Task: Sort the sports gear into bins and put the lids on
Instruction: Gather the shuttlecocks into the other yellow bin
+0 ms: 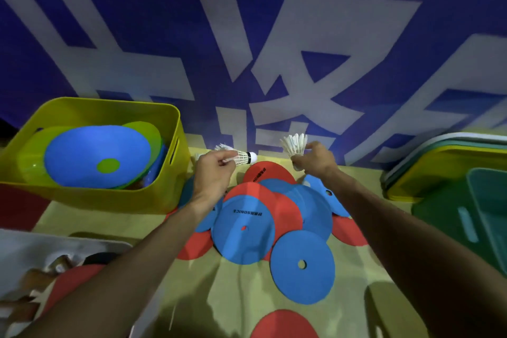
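Discs (301, 282), one lettered roughly "SONIC", lie beneath the left hand (211, 173) and right hand (315, 159), each pinching a shuttlecock (242, 158).

Black print ran across the blue disc (241, 241), upside down to the camera, and it read SONICE, with a few smaller characters beside it too fine to make out. The red disc (270, 173) behind it carried black lettering too, possibly the same brand, but blurred. On the blue wall (247, 35) stood huge white Chinese characters, cropped and not legible whole.
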`<state>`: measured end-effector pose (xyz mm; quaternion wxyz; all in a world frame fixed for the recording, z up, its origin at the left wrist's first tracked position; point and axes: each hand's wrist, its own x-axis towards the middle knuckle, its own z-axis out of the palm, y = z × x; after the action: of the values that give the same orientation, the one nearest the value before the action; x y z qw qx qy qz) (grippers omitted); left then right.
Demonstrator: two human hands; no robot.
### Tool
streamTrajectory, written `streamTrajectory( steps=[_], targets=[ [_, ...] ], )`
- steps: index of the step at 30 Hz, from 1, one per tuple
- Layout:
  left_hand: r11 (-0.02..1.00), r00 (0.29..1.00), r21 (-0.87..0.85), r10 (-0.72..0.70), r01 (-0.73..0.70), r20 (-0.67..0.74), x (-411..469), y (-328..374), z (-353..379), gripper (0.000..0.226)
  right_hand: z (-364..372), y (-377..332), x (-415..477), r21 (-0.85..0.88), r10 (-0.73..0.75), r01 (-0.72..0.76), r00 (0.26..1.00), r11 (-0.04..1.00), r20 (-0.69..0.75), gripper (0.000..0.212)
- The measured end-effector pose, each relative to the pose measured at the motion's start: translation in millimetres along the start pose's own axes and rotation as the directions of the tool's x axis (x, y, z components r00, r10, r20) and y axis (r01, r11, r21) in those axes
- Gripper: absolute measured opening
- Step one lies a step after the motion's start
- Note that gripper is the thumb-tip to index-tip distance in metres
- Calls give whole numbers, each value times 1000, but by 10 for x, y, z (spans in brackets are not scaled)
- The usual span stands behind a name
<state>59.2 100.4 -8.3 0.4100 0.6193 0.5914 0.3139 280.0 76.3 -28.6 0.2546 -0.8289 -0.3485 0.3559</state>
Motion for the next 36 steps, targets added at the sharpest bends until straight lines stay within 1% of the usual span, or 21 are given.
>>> streamTrajectory(
  steps=[3, 6, 8, 10, 14, 17, 19, 20, 23, 24, 27, 30, 32, 33, 36],
  targets=[
    [997, 999, -58, 45, -46, -18, -197, 123, -112, 27, -149, -46, -309, 37, -130, 129, 992, 991, 7, 39],
    [988, 997, -136, 78, -78, -2, -436, 255, -192, 25, -342, -18, -656, 17, -237, 236, 972, 971, 7, 38],
    [979, 996, -187, 89, -85, 13, -595, 348, -228, 25, -487, 48, -854, -38, -282, 282, 959, 959, 1, 37],
    [972, 993, -211, 110, -101, 33, -750, 440, -236, 28, -656, 156, -1045, -95, -291, 290, 957, 952, 5, 36],
    [967, 988, -222, 141, -123, 68, -1063, 615, -100, 37, -1024, 456, -1373, -74, -270, 268, 962, 961, -26, 41],
    [962, 975, -241, 166, -127, 150, -1327, 771, 140, 31, -1317, 771, -1540, -67, -233, 230, 972, 971, -29, 37],
    [963, 959, -230, 192, -143, 209, -1534, 888, 347, 27, -1531, 1005, -1645, -33, -211, 211, 977, 977, -8, 33],
    [962, 951, -231, 203, -148, 235, -1649, 950, 464, 26, -1644, 1116, -1714, 19, -201, 201, 980, 979, 9, 32],
    [956, 920, -256, 224, -143, 321, -2003, 1118, 857, 26, -2004, 1451, -1972, 256, -161, 138, 985, 957, 70, 30],
    [954, 905, -258, 240, -152, 353, -2126, 1179, 996, 26, -2142, 1575, -2069, 292, -151, 123, 985, 949, 78, 29],
    [955, 855, -225, 277, -195, 439, -2478, 1380, 1424, 29, -2565, 2023, -2338, 318, -113, 83, 991, 945, 78, 22],
    [956, 797, -226, 283, -189, 534, -2836, 1557, 1807, 24, -2884, 2500, -2549, 402, -21, 23, 1000, 915, -8, 11],
    [954, 755, -220, 297, -204, 585, -3019, 1614, 2029, 24, -2996, 2810, -2674, 366, 25, -2, 998, 930, -59, 10],
    [953, 734, -206, 302, -221, 609, -3093, 1624, 2132, 24, -3039, 2952, -2732, 325, 39, -19, 998, 946, -55, 10],
    [949, 680, -135, 298, -283, 669, -3244, 1624, 2379, 25, -3136, 3329, -2845, 140, 95, -90, 995, 986, -34, 8]
  ],
)
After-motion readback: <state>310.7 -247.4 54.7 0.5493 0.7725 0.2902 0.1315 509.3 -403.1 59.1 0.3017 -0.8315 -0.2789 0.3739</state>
